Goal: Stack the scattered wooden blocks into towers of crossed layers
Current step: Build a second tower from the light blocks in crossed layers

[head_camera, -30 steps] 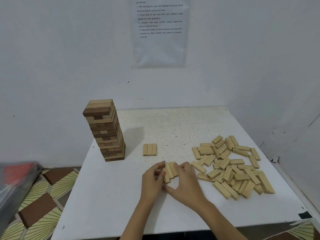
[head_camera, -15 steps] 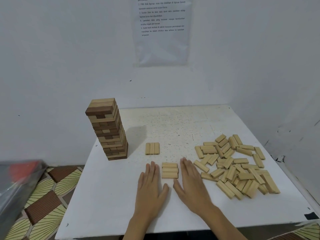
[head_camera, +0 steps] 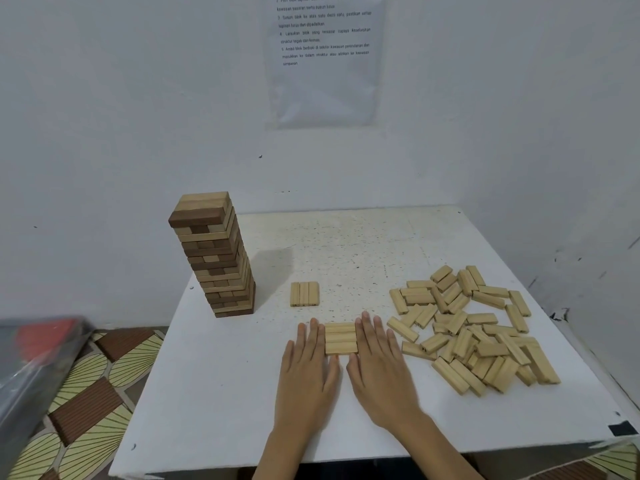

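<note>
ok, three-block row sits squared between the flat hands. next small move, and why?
Probably lift the near row and set it on the far row. Both are flat three-block layers, and they already run crosswise to each other. The left hand and right hand lie open, flanking the near row.

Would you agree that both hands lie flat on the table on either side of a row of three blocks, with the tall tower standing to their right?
Not quite: the head view shows the tall tower to the left of the hands, not the right. The rest holds: the left hand and right hand lie flat on the table on either side of the row of three blocks.
</note>
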The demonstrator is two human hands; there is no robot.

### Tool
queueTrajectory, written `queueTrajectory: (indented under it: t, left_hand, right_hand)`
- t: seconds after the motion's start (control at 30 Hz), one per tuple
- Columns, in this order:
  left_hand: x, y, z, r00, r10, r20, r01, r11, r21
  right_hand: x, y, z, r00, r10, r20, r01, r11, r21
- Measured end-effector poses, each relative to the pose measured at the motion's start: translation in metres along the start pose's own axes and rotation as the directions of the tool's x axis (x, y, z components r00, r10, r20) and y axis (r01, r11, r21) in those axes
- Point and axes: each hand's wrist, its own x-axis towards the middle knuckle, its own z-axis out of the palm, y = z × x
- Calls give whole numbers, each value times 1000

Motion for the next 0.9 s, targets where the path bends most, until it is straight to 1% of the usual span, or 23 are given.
queueTrajectory:
  t: [0.13, 0.2, 0.3, 0.43, 0.57, 0.67, 0.9]
  left_hand:
    - [1, -4, 8, 1000, -17, -21, 18, 998, 57]
    - [2, -6, 12, 1000, -21, -1, 21, 995, 101]
    - [2, -9, 15, 999, 6, -42, 0, 987, 159]
    - [2, -8, 14, 998, 21, -54, -10, 978, 209]
    - [2, -9, 16, 997, 9, -73, 7, 977, 213]
    - [1, -9, 17, 995, 28, -95, -7, 977, 215]
    - [2, -6, 18, 995, 32, -93, -11, 975, 223]
  right_hand:
    - [-1, -1, -3, 1000, -3, -18, 3, 1000, -15]
    - [-1, -1, -2, 1000, -4, -27, 4, 1000, -18]
    - [-1, -1, 1, 999, -7, -36, 6, 1000, -26]
    - [-1, 1, 3, 999, -14, -40, 13, 999, -31]
    - [-4, 1, 2, 999, -2, -45, 1, 1000, -22]
    - [-4, 1, 2, 999, 3, -50, -4, 1000, -23]
    - [-3, 0, 4, 998, -1, -59, -2, 999, -38]
